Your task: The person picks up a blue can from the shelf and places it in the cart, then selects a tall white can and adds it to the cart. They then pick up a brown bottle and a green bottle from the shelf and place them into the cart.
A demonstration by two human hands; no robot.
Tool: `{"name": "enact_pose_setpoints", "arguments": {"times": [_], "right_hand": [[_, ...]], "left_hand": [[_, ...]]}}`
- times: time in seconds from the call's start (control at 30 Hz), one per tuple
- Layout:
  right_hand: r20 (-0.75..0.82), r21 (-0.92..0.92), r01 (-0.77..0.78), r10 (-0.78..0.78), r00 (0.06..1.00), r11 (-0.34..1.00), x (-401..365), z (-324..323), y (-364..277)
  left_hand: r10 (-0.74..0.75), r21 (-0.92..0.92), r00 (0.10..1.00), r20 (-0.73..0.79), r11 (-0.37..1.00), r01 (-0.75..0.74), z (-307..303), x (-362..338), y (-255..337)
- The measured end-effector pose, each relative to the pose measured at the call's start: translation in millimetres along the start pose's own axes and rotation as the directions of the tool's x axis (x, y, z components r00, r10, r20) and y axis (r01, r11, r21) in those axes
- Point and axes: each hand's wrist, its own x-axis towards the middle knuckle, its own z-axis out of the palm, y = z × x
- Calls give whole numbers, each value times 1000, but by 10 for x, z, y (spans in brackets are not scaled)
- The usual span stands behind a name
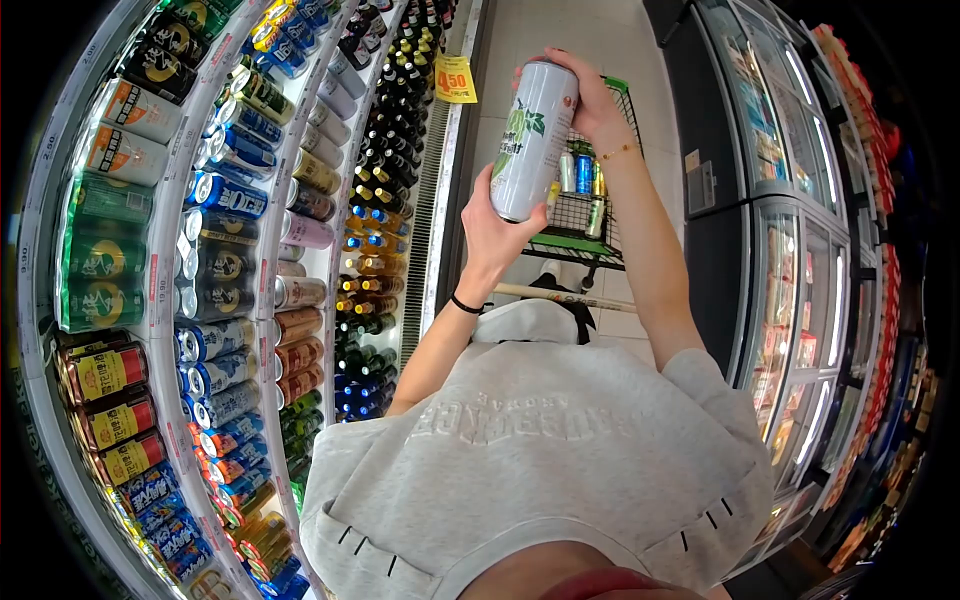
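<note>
A tall white can (535, 145) with green leaf print is held up in front of my chest, tilted, between both hands. My left hand (492, 230) is closed round its lower end, with thumb and fingers on either side. My right hand (592, 98) grips the upper end, and some of its fingers are hidden behind the can. Beyond the can stands a shopping cart (570, 243) with green edging, partly covered by my hands. Several cans lie in it, among them a blue can (583, 173).
On the left, shelves (165, 240) hold rows of canned drinks, with bottles (385, 200) further in. A yellow price tag (456, 80) hangs at the shelf edge. Glass-door freezers (800, 290) line the right side. Tiled floor (600, 25) runs between them.
</note>
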Motion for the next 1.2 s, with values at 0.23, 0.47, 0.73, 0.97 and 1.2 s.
{"name": "enact_pose_setpoints", "arguments": {"times": [0.23,0.47,0.73,0.97,1.2], "right_hand": [[17,29,-16,16,1000,999,-81,81,-96],[75,276,-76,58,995,958,-87,18,23],[70,311,-61,41,997,949,-150,58,31],[113,73,-60,51,992,996,3,-108,98],[85,67,-65,60,995,996,-48,-24,154]], "left_hand": [[-41,-567,983,177,812,136,50,-76,-240],[-99,-823,861,499,258,506,135,-206,-373],[-118,-621,971,209,750,225,69,-197,-123],[11,-189,999,-48,982,-20,63,-217,-146],[93,-154,994,-54,983,-101,28,-278,-181]]}}
